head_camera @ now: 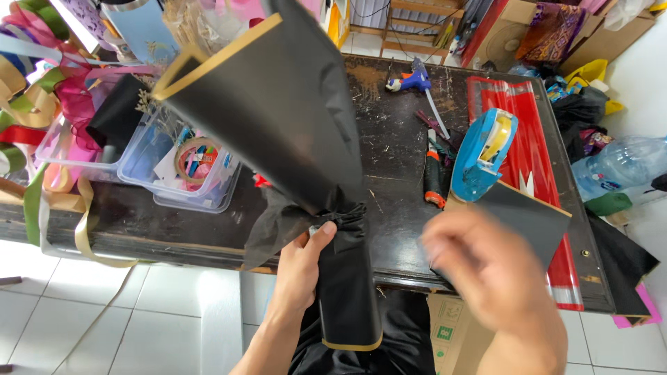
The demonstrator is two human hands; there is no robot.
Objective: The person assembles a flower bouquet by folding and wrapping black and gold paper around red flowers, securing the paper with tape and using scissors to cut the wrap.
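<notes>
Our left hand (pixel 300 267) is clenched around the gathered neck of a black paper wrap (pixel 292 132), thumb pressed across the crumpled waist where the sheet narrows. The wrap is matte, smooth and stiff, flaring upward into a wide cone edged with a thin gold band; below the fist it hangs as a flat tube, again gold-trimmed at its hem. It is held upright over the near edge of the table (pixel 396 173), a dark wooden top, scratched and worn.

Our right hand (pixel 497 274) is blurred and apart from the wrap; we cannot tell whether its fingers are spread or closed. It lies over a loose black sheet (pixel 528 219) with a gold edge. Just behind stands a blue plastic tape dispenser (pixel 483 153), rounded, carrying a pale roll. A blue glue gun (pixel 411 80) lies further back, and a clear plastic box (pixel 177 184) of small supplies sits to the left beside glossy ribbons (pixel 31 104).
</notes>
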